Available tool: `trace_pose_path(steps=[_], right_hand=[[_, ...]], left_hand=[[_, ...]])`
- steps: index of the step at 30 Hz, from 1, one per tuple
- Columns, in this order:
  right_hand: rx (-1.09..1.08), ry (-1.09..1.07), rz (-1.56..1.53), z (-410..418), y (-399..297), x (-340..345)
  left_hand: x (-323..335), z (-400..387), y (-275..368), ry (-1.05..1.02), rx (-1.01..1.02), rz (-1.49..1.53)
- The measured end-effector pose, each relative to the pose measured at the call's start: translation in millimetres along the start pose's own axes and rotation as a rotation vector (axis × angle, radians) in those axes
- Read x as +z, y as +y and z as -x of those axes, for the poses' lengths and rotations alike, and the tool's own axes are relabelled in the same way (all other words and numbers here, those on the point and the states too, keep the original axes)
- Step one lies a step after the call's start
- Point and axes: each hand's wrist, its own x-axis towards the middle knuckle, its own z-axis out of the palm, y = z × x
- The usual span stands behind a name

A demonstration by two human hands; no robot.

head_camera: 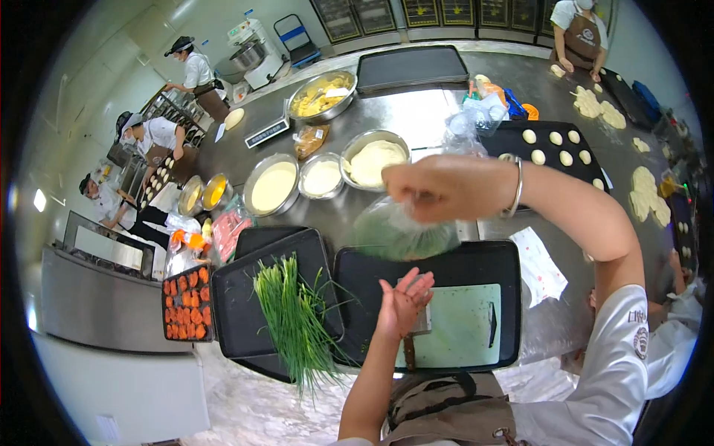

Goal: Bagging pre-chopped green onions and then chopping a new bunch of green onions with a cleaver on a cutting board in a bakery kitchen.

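A clear plastic bag with chopped green contents (pixel 407 237) hangs from my right hand (pixel 446 187), whose fingers are closed on its gathered top. Palm up and empty, my left hand (pixel 403 304) is held below the bag with its fingers spread. Under it, a knife (pixel 410 351) with a brown handle lies on a pale green cutting board (pixel 463 329), its blade partly hidden by the hand. The board rests in a black tray (pixel 362 279). To the left, long green chives (pixel 293 318) lie across another black tray (pixel 237 312) and hang over its front edge.
Metal bowls of cream-coloured mixture (pixel 273 187) stand beyond the trays. A tray of orange-red pieces (pixel 187 304) is at left, a black tray of dough balls (pixel 558 148) at right. Several people in white shirts work around the table, one nearby at the lower right (pixel 675 334).
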Motion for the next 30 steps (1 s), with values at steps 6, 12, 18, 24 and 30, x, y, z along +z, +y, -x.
trace_pose_path(steps=[6, 12, 18, 24, 30], right_hand=[[0.039, 0.109, 0.152, -16.0, 51.7, -14.9], [0.154, 0.283, 0.313, -35.7, 140.5, 7.5], [0.656, 0.388, 0.413, -16.4, 260.2, 28.9], [0.361, 0.804, 0.23, 92.7, 280.9, 118.8], [1.252, 0.741, 0.21, 294.6, 172.0, 271.9]], left_hand=[[1.7, -15.9, 22.6, -0.1, 0.21, 0.163], [6.4, -64.5, 36.1, 0.154, 0.139, -0.292], [10.6, -74.2, 27.0, 0.305, 0.028, -0.685], [-41.7, 42.1, 1.3, 0.445, 0.144, -0.931], [-103.5, 165.8, -61.5, 0.797, -0.001, -1.636]])
